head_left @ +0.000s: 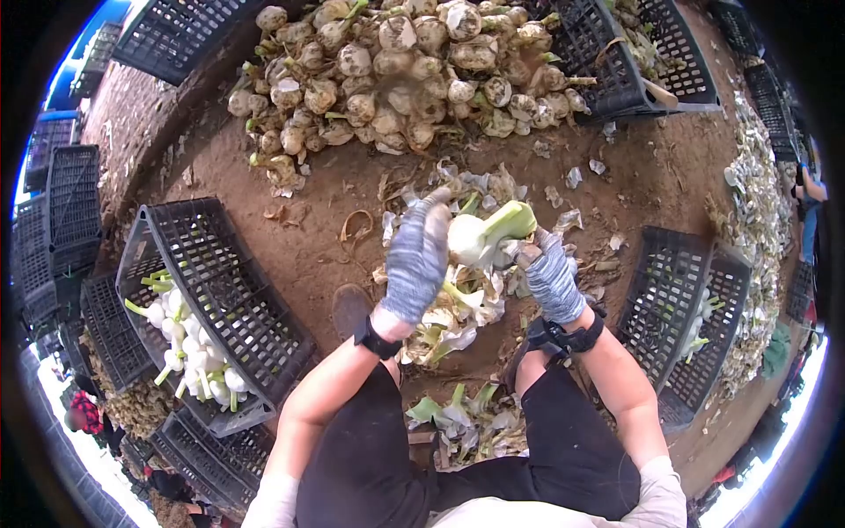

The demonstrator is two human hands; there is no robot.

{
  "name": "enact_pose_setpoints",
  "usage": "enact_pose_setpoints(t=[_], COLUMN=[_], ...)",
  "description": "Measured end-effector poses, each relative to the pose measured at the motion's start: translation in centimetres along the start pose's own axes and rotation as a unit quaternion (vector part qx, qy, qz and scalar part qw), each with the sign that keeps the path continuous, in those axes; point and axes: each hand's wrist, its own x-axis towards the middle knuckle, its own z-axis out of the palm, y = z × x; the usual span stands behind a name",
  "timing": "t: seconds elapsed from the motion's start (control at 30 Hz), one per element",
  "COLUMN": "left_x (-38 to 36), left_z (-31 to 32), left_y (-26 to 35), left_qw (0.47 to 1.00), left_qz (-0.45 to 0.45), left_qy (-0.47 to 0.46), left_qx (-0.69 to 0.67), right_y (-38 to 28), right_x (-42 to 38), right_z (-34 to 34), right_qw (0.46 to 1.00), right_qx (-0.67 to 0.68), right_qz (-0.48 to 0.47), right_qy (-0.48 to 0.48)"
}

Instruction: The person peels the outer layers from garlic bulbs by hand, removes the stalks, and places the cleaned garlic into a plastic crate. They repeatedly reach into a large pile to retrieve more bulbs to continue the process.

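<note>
A white bulb with a thick, cut green stem (471,239), like garlic, is between my two gloved hands above the peelings. My left hand (417,260) lies along the bulb's left side, its fingers extended and close together. My right hand (547,275) is closed at the bulb's lower right, just under the stem; its fingertips are partly hidden, and a small dark object shows by them. Loose skins and leaves (453,330) lie on the ground below my hands.
A large heap of unpeeled bulbs (396,79) lies ahead. At the left, a black crate (220,282) holds clean white bulbs (189,343). Another crate (664,299) stands at the right, and one (607,66) at the upper right. People are at the far edges.
</note>
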Motion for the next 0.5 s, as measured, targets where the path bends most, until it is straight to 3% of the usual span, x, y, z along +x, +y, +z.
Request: enact_pose_setpoints(t=[0.03, 0.07, 0.1, 0.17, 0.3, 0.37, 0.43, 0.5], left_x=[-0.3, -3.1, -3.5, -3.4, -2.9, -2.7, -2.7, -2.4], left_z=[0.6, 1.1, 1.9, 2.3, 1.4, 0.5, 0.1, 0.1], left_y=[-0.2, 4.0, 4.0, 4.0, 4.6, 5.2, 5.3, 4.4], left_qw=[0.998, 0.997, 0.988, 0.996, 0.997, 0.981, 0.977, 0.957], left_qz=[0.019, 0.056, 0.128, 0.082, 0.026, -0.081, -0.092, -0.135], left_qy=[0.028, -0.041, -0.018, -0.026, -0.075, -0.151, -0.172, -0.213], left_qx=[-0.055, -0.017, 0.089, 0.012, -0.001, -0.094, -0.081, -0.147], right_y=[0.0, 0.2, 0.9, 2.2, 1.7, 0.3, 0.5, 1.1], right_x=[-0.2, -0.4, -0.2, 0.2, -0.3, -0.3, 0.1, -0.1], right_z=[0.4, 0.3, 0.2, 0.2, 0.5, 0.6, 0.1, 0.7], right_qw=[0.996, 0.990, 0.990, 0.986, 0.983, 0.986, 0.992, 0.987], right_qx=[-0.041, -0.110, -0.108, -0.108, -0.075, -0.086, 0.026, 0.048], right_qz=[-0.067, -0.075, -0.075, -0.082, -0.065, -0.051, 0.017, -0.028], right_qy=[0.041, 0.051, 0.051, 0.095, 0.157, 0.136, 0.122, 0.150])
